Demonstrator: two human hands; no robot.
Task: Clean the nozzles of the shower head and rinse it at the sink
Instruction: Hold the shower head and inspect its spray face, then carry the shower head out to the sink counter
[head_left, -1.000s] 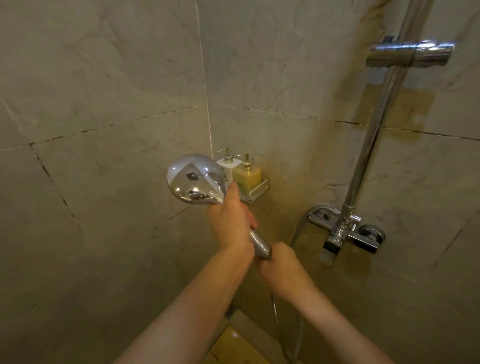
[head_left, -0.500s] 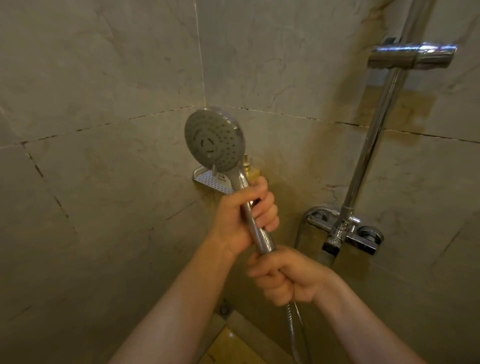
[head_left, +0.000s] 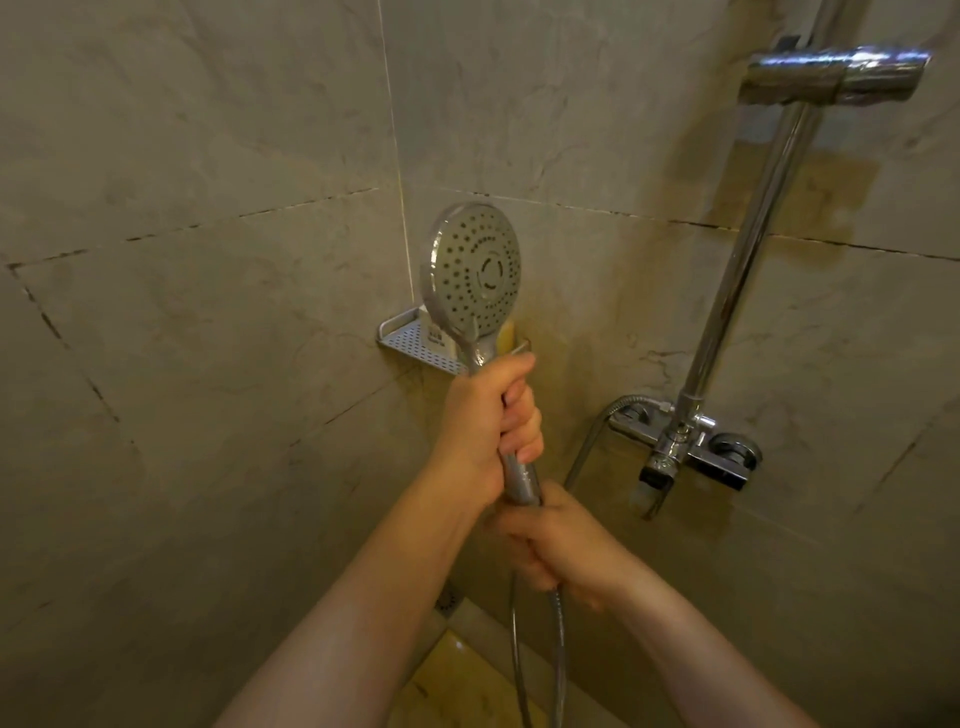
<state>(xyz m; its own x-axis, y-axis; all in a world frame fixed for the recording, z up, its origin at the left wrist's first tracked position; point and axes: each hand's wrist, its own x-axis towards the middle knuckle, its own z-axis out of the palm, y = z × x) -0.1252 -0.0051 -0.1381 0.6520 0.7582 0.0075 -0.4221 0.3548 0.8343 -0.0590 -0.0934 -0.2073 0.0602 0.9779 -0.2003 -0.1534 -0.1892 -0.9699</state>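
Observation:
A chrome hand shower head (head_left: 472, 270) stands upright in front of the tiled corner, its round grey nozzle face turned toward me. My left hand (head_left: 491, 421) is wrapped around the upper part of its handle. My right hand (head_left: 561, 545) grips the bottom of the handle where the metal hose (head_left: 537, 660) joins it. The hose hangs down from that hand in a loop toward the floor.
A perforated metal corner shelf (head_left: 410, 338) with bottles sits behind the shower head. To the right, a chrome riser rail (head_left: 748, 254) with a holder bracket (head_left: 831, 75) runs down to the mixer tap (head_left: 685, 447). A floor drain (head_left: 447, 603) lies below.
The shower head has been rotated from showing its shiny chrome back to showing its nozzle face, raised upright, and shifted slightly right. Both hands have kept their hold on the handle.

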